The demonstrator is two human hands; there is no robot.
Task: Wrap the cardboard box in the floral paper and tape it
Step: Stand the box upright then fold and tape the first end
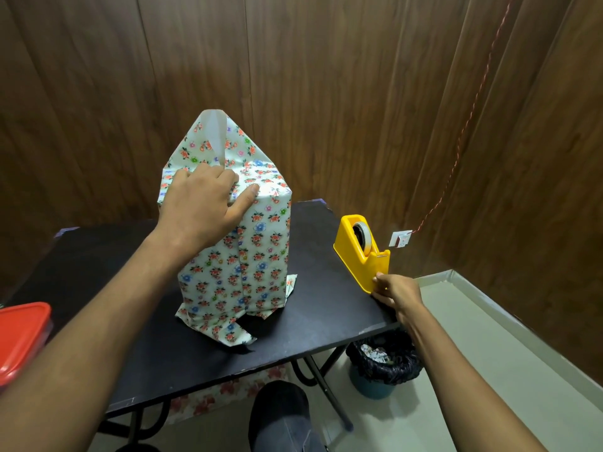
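The box stands upright on the black table (319,321), covered all round in floral paper (248,256); no cardboard shows. A pointed paper flap (217,135) sticks up at the top far side, white underside facing me. My left hand (202,203) presses down on the folded paper on the box's top, fingers flat, thumb along the front top edge. Loose paper flares out at the box's base. My right hand (393,290) grips the near end of the yellow tape dispenser (362,252) at the table's right edge.
A red-lidded container (23,337) sits at the table's left near edge. Below the table's right corner stands a bin with a black liner (381,363). More floral paper (228,393) lies on the floor under the table. Wooden walls stand close behind and to the right.
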